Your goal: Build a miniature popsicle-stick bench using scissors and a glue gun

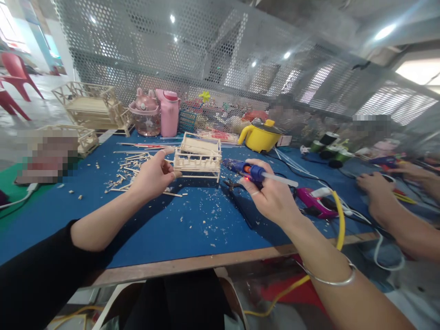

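Note:
My left hand [158, 172] is closed on the left end of a small wooden stick frame [197, 161], shaped like a miniature bench or bed, and holds it just over the blue tabletop. In my right hand [266, 190] is a blue glue gun [253, 172] with a white glue stick poking out of its back. Its nozzle points left, close to the frame's right end; whether they touch I cannot tell. Below the gun lies a pair of dark-handled pliers [239, 201]. Loose wooden sticks [129, 167] and offcuts are scattered beside my left hand.
Larger stick models [91, 107] stand at the back left. A pink bottle [169, 114] and a yellow pot [263, 136] line the back. To the right are a magenta power strip [316, 201], cables, and a co-worker's hands [378, 188]. The wooden table edge [192, 264] runs in front.

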### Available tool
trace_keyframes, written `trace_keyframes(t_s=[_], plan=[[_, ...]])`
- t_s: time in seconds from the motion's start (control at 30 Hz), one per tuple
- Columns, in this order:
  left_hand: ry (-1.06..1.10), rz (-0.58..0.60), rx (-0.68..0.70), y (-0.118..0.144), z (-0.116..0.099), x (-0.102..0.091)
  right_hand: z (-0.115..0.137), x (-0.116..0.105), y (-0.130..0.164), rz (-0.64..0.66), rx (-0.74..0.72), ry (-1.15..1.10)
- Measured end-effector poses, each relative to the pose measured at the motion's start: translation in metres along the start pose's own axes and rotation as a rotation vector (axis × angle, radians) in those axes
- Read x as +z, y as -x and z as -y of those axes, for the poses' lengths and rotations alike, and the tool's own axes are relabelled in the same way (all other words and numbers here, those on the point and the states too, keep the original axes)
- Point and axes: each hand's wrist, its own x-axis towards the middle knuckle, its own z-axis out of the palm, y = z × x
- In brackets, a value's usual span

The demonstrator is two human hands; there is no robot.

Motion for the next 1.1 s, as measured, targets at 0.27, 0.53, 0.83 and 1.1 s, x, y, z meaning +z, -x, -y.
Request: trace_keyframes(t_s=[0.27,0.53,0.83,1.1], plan=[[0.016,0.0,0.0,-0.0006,0.0017,0.0004,0.0009,0.0016,-0.0004,-0.024,-0.03,0.023],[0.012,-0.01,0.008,-0.0002,0.0013,0.0003,0.0017,0.001,-0.0007,-0.018,-0.027,0.026],[0.016,-0.005,0.013,-0.0009,0.0034,0.0009,0.0036,0.0014,-0.0009,-0.018,-0.02,0.036],[0.014,0.003,0.01,-0.0011,0.0034,0.0004,0.0017,0.0025,-0.0042,-0.073,-0.058,0.047]])
